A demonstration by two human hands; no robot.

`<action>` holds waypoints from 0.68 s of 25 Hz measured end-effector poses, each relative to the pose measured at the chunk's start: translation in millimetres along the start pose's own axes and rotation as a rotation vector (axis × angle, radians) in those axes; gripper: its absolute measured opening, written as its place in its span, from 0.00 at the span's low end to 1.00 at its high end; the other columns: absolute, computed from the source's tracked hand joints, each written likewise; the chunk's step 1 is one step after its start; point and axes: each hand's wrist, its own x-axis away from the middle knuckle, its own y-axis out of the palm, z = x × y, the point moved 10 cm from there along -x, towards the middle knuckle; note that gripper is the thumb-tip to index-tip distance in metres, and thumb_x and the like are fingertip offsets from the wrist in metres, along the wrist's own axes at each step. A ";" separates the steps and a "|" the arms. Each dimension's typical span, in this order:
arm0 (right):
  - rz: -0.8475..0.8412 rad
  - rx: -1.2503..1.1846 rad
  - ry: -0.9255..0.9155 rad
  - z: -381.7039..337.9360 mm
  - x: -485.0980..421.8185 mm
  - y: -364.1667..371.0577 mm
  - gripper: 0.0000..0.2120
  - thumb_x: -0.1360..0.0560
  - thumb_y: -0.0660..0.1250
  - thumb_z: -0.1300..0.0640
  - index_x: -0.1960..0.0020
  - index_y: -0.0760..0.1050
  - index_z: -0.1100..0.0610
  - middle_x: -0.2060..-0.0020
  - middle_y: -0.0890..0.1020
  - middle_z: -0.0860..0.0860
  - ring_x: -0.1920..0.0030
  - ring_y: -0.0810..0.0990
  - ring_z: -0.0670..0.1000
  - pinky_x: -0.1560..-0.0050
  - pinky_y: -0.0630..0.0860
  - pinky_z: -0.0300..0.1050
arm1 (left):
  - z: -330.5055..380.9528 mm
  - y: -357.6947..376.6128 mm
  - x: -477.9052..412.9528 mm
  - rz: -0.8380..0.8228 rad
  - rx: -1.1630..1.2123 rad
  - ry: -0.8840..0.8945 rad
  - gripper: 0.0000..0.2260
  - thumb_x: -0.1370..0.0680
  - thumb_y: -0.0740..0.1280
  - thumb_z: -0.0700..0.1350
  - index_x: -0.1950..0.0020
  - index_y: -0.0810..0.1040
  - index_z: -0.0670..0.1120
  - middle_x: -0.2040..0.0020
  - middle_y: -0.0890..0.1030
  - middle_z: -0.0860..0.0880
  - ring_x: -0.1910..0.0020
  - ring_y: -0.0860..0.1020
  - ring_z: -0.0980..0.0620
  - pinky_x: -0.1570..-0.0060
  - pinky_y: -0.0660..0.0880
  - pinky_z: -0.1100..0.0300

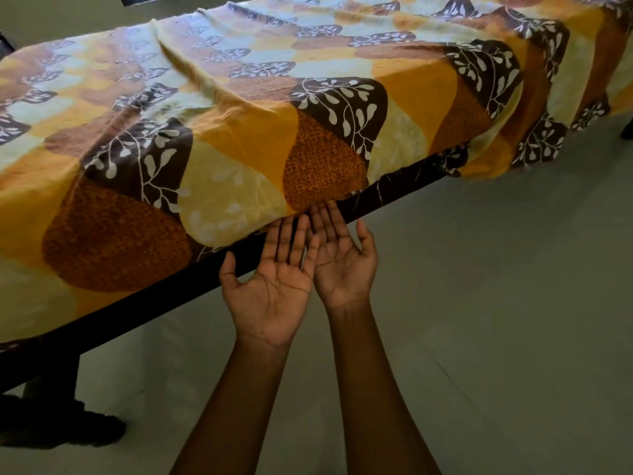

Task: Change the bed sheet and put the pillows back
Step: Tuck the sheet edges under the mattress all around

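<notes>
A bed sheet (239,108) printed in yellow, orange and brown with white leaf sprigs covers the mattress and hangs over its near side. My left hand (270,282) and my right hand (342,258) are side by side, palms up and fingers flat, with the fingertips at the lower edge of the sheet where it meets the dark bed frame (144,303). Neither hand holds anything. Further right, a loose part of the sheet (534,138) hangs lower past the frame. No pillows are in view.
The bed runs diagonally from lower left to upper right. A dark bed leg (51,378) and a dark bundle (68,430) on the floor sit at lower left. A pale floor (496,303) stretches to the right of the bed.
</notes>
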 end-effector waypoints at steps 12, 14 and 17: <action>0.177 0.466 -0.076 -37.2 -9.6 -4.9 0.21 0.19 0.55 0.51 0.32 0.68 0.62 0.39 0.76 0.59 0.43 0.78 0.53 0.41 0.73 0.44 | -14.3 -16.9 13.7 0.374 -0.248 -0.004 0.17 0.21 0.57 0.44 0.36 0.71 0.37 0.39 0.77 0.39 0.44 0.78 0.44 0.46 0.75 0.51; 0.177 0.329 -0.141 -55.9 -6.0 -16.5 0.19 0.19 0.55 0.54 0.32 0.69 0.61 0.40 0.77 0.58 0.45 0.78 0.52 0.41 0.73 0.44 | -31.6 -7.7 10.7 0.307 -0.202 -0.021 0.20 0.22 0.57 0.48 0.35 0.71 0.38 0.38 0.77 0.40 0.41 0.77 0.43 0.42 0.73 0.49; 0.072 0.157 -0.120 -66.6 -12.3 -7.0 0.22 0.20 0.53 0.47 0.32 0.68 0.58 0.38 0.75 0.57 0.42 0.76 0.53 0.39 0.72 0.48 | -41.9 8.8 -6.8 0.166 -0.132 -0.004 0.29 0.28 0.58 0.55 0.31 0.68 0.40 0.34 0.74 0.42 0.34 0.71 0.43 0.35 0.66 0.44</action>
